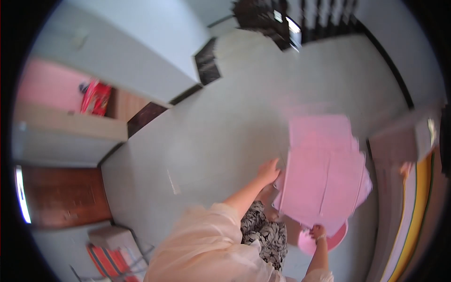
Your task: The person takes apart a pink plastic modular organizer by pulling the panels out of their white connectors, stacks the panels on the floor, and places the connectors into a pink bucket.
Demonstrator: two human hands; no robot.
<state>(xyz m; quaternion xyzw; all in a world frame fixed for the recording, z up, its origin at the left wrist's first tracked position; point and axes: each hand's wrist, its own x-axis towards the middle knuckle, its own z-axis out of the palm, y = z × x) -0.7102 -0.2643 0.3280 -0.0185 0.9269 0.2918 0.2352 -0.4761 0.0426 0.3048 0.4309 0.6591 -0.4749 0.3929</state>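
Observation:
A large pink stack of flat, overlapping panels (305, 174) spreads out in front of me to the right; its exact kind I cannot make out. My left hand (268, 171) is closed at the left edge of the stack, its fingertips partly hidden there. At the near edge, my right hand (318, 231), with a band round the wrist, has its fingers curled on the stack. A round pink basin (339, 237) sits beneath that near corner, partly covered by the panels and my right hand.
Grey tiled floor (211, 136) surrounds me. A box-like piece of furniture (394, 143) stands at the right, beside a yellow-striped edge (416, 211). At the left are a shelf (70, 123) with a red package (96, 97) and a brown door (63, 195). Dark railings (329, 16) rise at the back.

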